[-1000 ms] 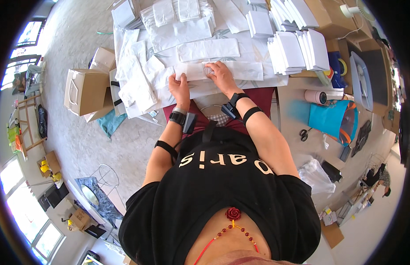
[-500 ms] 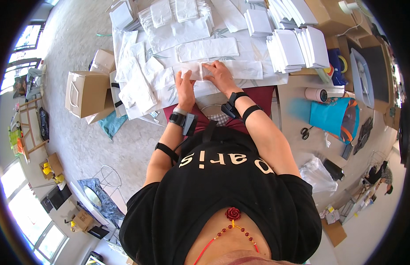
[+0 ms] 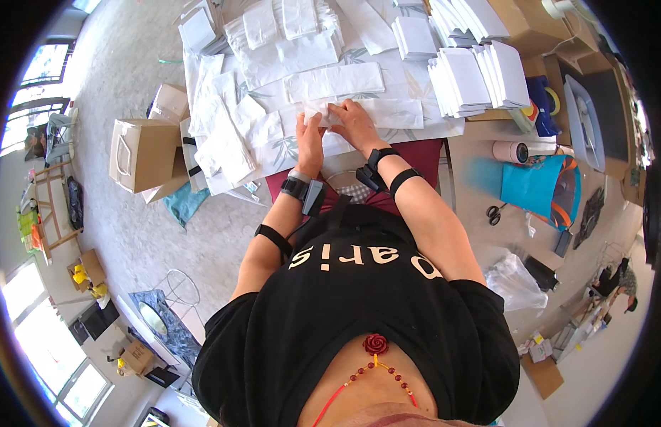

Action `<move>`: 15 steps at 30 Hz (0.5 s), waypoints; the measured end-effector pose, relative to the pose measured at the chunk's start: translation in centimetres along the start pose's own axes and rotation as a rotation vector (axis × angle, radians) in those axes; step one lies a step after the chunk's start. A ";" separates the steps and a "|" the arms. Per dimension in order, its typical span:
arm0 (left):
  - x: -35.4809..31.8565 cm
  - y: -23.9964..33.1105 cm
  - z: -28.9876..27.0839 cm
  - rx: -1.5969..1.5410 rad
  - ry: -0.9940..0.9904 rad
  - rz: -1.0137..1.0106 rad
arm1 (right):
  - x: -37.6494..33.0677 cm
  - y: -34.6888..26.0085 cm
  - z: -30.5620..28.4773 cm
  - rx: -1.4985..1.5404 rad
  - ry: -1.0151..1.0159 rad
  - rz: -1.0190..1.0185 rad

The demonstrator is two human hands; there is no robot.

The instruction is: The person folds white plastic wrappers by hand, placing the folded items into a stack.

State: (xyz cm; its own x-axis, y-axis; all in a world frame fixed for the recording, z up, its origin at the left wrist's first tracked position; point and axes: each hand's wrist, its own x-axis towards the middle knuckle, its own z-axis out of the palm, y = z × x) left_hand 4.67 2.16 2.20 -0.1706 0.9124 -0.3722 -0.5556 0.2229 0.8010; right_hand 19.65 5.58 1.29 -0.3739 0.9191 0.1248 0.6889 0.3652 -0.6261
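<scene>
A small white folded piece (image 3: 322,114) is pinched between the left hand (image 3: 310,139) and right hand (image 3: 353,121), both closed on it, low over the surface (image 3: 416,132); a long white packet (image 3: 335,80) lies just beyond; stacked white packets (image 3: 480,78) are ranged farther right; a brown paper bag (image 3: 139,153) stands on the floor at left.

Bright daylight pours from tall glass windows (image 3: 31,320) at the left rim, blown out to glare. The white paper-covered table (image 3: 416,132) is evenly lit, with soft shadows. Fisheye distortion bends edges; a black vignette rings the sharp centre.
</scene>
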 end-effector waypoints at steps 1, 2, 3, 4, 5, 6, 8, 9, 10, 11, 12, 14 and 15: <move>0.0 -0.1 -0.1 0.021 0.001 0.006 | 0.0 -0.1 -0.1 0.007 0.012 -0.017; -0.1 -0.2 -0.1 0.042 0.003 0.011 | -0.1 0.1 0.1 0.014 0.024 -0.033; -0.1 -0.2 0.0 0.063 0.006 0.017 | -0.2 0.3 0.1 0.022 0.034 -0.050; -0.1 -0.3 0.1 0.121 0.002 0.048 | -0.3 0.6 0.1 0.077 0.011 -0.025; -0.2 -0.4 0.5 0.174 0.001 0.077 | -0.5 0.9 -0.3 0.128 -0.018 0.000; -0.3 -0.5 0.7 0.227 0.002 0.106 | -0.8 1.2 -0.7 0.180 -0.048 0.024; -0.4 0.0 1.3 0.456 -0.049 0.114 | -1.5 2.2 -1.7 0.416 -0.056 0.188; -0.6 0.4 1.8 0.571 -0.077 0.116 | -1.8 2.7 -2.2 0.532 -0.057 0.273; -0.7 0.6 2.3 0.600 -0.102 0.131 | -2.1 3.1 -2.3 0.587 0.010 0.291; -0.6 0.8 2.5 0.633 -0.124 0.150 | -2.2 3.1 -2.7 0.708 0.036 0.385; -0.6 0.9 2.6 0.665 -0.147 0.169 | -2.3 3.1 -3.0 0.830 0.062 0.479; -0.1 0.8 2.5 0.622 -0.146 0.161 | -2.1 3.0 -3.4 0.920 0.100 0.608; 0.1 0.9 2.4 0.602 -0.146 0.158 | -2.0 2.7 -3.6 0.890 0.110 0.642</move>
State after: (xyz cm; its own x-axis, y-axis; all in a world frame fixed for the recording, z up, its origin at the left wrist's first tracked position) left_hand 6.13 3.22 3.99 -0.0768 0.9779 -0.1946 0.0287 0.1973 0.9799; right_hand 24.48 5.24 2.09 -0.0190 0.9241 -0.3817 0.0250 -0.3812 -0.9242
